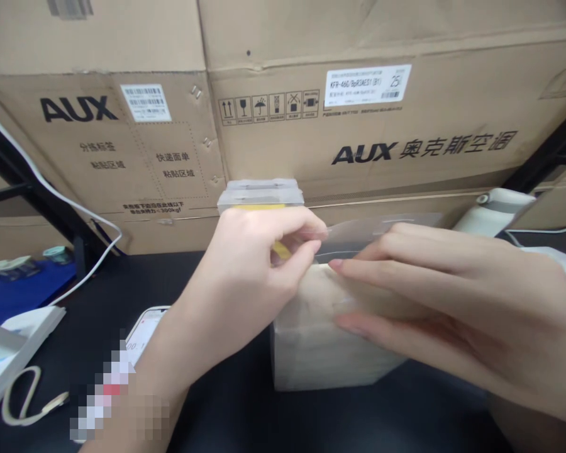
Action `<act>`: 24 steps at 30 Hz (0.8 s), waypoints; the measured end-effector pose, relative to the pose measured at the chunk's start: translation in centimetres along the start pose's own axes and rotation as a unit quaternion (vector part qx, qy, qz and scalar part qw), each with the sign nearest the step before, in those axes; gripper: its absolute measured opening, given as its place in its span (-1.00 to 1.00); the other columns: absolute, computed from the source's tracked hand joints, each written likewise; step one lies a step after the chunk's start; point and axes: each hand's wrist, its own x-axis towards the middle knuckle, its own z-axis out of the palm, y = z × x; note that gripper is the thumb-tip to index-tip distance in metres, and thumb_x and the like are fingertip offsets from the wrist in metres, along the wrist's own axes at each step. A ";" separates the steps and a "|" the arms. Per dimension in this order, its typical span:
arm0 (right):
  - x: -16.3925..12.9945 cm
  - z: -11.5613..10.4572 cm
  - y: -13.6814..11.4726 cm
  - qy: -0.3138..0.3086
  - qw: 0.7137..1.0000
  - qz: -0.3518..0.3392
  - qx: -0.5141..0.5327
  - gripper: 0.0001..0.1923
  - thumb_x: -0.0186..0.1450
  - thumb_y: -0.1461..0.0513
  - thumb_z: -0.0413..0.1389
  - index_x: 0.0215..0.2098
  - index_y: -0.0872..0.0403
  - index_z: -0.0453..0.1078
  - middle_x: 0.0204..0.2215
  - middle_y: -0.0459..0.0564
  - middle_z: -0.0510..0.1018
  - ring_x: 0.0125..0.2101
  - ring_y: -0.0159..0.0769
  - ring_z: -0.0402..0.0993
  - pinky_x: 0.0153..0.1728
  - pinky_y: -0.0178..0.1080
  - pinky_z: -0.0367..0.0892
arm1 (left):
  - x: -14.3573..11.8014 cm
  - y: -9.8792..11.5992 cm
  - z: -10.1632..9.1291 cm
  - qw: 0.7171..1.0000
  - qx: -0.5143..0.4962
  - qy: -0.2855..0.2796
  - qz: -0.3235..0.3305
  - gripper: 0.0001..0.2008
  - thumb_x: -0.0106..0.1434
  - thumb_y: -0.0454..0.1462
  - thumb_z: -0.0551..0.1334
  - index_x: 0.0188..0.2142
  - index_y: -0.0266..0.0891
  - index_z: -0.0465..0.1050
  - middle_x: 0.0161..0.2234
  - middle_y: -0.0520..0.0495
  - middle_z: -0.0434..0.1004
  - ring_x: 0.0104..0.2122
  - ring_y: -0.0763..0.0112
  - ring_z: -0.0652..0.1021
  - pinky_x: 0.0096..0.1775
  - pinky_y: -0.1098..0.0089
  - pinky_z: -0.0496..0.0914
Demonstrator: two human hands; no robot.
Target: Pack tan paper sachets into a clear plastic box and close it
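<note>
A cream-coloured, block-like stack in a clear plastic bag [325,352] stands on the black table in front of me. The bag's loose clear flap [358,229] rises behind its top edge. With thumb and fingertips pinched together, my left hand [259,264] grips the plastic at the top left corner. My right hand [453,296] lies over the right side, its index fingertip at the top edge and its thumb against the front. Its other fingers are bent at the flap, partly hidden. Behind my left hand is a clear plastic box [264,192] with something yellow inside.
Large cardboard cartons [273,145] form a wall at the back. A phone [146,327] lies partly under my left forearm. A beige cable loop [23,402] and a white tray-like object [14,352] are at left. A white bottle [493,211] stands back right.
</note>
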 end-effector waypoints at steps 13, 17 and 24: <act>1.1 -0.2 2.7 -0.001 0.997 -0.045 0.064 -0.82 0.30 0.13 0.22 -0.17 0.03 0.47 -0.30 -0.08 0.56 -0.30 -0.38 0.50 -0.29 -0.33 0.37 | 0.2 0.2 2.4 0.996 -0.032 0.076 0.015 -0.85 0.23 -0.42 0.24 -0.30 -0.17 0.55 -0.33 0.12 0.65 -0.40 0.50 0.61 -0.38 0.53 0.46; 1.1 0.3 2.5 0.029 0.994 -0.031 0.104 -0.81 0.24 0.15 0.28 -0.20 0.02 0.49 -0.39 -0.11 0.56 -0.37 -0.37 0.49 -0.35 -0.31 0.36 | 0.5 0.1 1.7 0.995 -0.096 0.005 0.005 -0.87 0.29 -0.38 0.21 -0.28 -0.21 0.54 -0.29 0.09 0.65 -0.31 0.48 0.62 -0.29 0.53 0.47; 1.0 1.0 2.7 0.077 0.989 -0.024 0.124 -0.80 0.19 0.20 0.32 -0.21 -0.01 0.51 -0.34 -0.09 0.60 -0.33 -0.29 0.52 -0.30 -0.23 0.40 | 0.6 0.0 1.8 0.997 -0.077 0.017 0.024 -0.86 0.29 -0.40 0.22 -0.31 -0.24 0.57 -0.31 0.06 0.64 -0.29 0.50 0.59 -0.21 0.51 0.43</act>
